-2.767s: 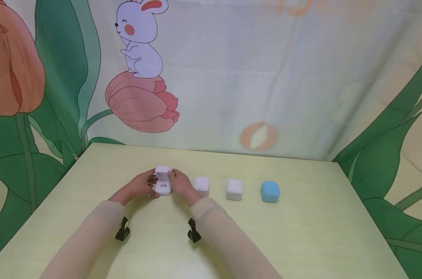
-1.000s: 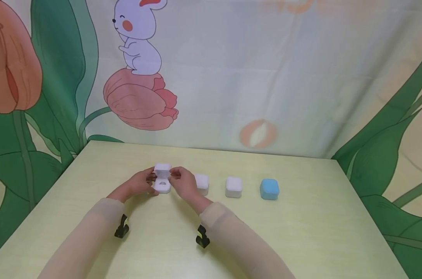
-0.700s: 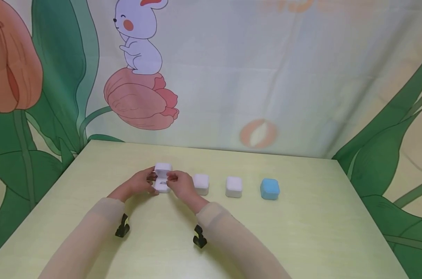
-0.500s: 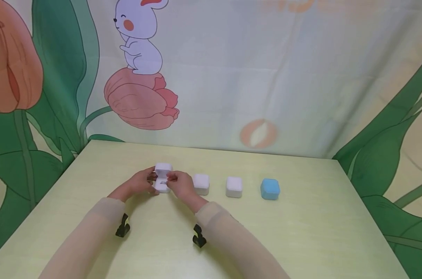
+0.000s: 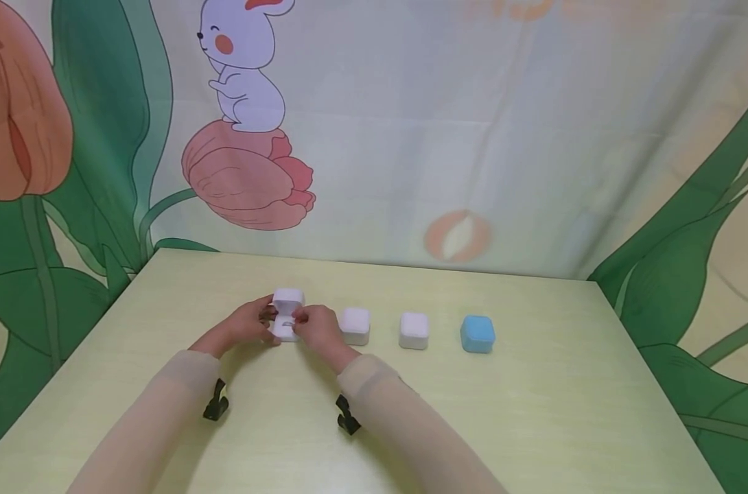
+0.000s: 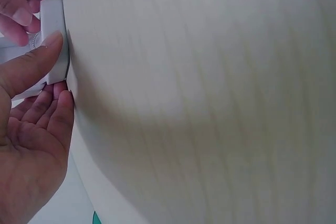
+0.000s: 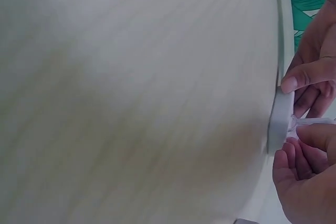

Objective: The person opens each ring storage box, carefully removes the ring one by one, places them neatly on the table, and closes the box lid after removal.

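Observation:
A white ring box (image 5: pixel 289 299) stands with its lid raised at the left of the table. The left hand (image 5: pixel 248 323) grips its base from the left side. In the left wrist view, the thumb presses the front of the base (image 6: pixel 54 17) while the other fingers reach under and behind. A silver ring (image 6: pixel 35 40) with small stones along its band sits in the cushion. The right hand (image 5: pixel 320 329) comes from the right, thumb and curled fingers pinching at the ring (image 7: pixel 294 123); its fingers partly cover the box's inside.
Two closed white boxes, one (image 5: pixel 355 325) just beyond the right hand and another (image 5: pixel 414 330) farther right, stand in a row with a blue box (image 5: pixel 477 334). The pale wooden table (image 5: pixel 534 412) ends at a printed cloth (image 5: pixel 374 137) behind.
The right hand has let go of the raised lid, drawn back slightly, then moved in to the ring. The left hand keeps its grip on the box.

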`<state>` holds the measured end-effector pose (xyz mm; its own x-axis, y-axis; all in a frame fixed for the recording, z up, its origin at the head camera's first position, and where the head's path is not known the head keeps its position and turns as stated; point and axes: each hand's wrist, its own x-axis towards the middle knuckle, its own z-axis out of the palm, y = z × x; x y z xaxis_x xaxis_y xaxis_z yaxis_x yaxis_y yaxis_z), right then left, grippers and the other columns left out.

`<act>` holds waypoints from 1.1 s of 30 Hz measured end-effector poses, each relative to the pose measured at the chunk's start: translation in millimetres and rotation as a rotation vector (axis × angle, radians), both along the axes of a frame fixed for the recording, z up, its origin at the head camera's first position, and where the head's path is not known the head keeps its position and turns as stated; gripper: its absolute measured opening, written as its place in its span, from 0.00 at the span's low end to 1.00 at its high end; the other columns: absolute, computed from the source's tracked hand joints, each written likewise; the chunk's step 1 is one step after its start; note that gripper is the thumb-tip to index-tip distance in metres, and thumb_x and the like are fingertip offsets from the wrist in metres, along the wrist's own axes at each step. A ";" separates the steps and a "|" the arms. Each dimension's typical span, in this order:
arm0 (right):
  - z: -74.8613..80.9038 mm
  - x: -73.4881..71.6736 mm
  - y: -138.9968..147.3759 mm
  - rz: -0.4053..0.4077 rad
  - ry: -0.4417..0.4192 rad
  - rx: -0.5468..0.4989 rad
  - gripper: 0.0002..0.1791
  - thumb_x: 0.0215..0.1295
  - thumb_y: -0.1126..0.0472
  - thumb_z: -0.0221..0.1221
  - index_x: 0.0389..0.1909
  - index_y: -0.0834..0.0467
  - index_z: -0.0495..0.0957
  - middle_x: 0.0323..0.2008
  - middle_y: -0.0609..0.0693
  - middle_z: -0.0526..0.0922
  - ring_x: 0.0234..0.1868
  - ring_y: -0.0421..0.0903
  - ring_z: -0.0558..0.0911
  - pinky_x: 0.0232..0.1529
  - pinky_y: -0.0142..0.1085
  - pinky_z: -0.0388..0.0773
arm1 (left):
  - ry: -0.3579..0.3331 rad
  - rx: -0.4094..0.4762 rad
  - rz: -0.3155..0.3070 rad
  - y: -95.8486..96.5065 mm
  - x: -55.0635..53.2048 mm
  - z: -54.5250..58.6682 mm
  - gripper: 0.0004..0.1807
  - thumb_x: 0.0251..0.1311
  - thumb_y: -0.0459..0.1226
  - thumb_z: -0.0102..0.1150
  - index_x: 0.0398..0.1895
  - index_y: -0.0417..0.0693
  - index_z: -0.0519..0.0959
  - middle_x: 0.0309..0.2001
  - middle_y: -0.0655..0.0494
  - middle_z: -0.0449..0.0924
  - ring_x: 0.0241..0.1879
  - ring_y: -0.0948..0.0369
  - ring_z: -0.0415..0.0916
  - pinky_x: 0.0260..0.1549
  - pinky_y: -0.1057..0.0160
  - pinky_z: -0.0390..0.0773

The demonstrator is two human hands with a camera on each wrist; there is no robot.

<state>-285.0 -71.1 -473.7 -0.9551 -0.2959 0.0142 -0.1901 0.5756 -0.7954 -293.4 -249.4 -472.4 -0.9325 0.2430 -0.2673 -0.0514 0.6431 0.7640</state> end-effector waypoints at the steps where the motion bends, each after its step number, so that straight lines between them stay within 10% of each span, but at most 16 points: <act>1: -0.4 -0.5 -0.2 -0.003 0.004 0.003 0.11 0.65 0.70 0.63 0.46 0.66 0.87 0.41 0.57 0.91 0.39 0.42 0.82 0.43 0.26 0.79 | -0.002 0.001 0.000 0.1 0.0 0.3 0.54 0.53 0.25 0.70 0.78 0.25 0.46 0.72 0.24 0.63 0.74 0.35 0.61 0.74 0.42 0.65; 33: -7.0 -3.7 -7.6 0.005 0.171 0.212 0.08 0.67 0.68 0.61 0.38 0.61 0.90 0.40 0.51 0.92 0.46 0.47 0.88 0.48 0.29 0.82 | -0.009 0.019 0.007 -2.4 -1.2 -2.3 0.55 0.53 0.25 0.70 0.80 0.28 0.45 0.73 0.26 0.63 0.74 0.37 0.62 0.75 0.42 0.64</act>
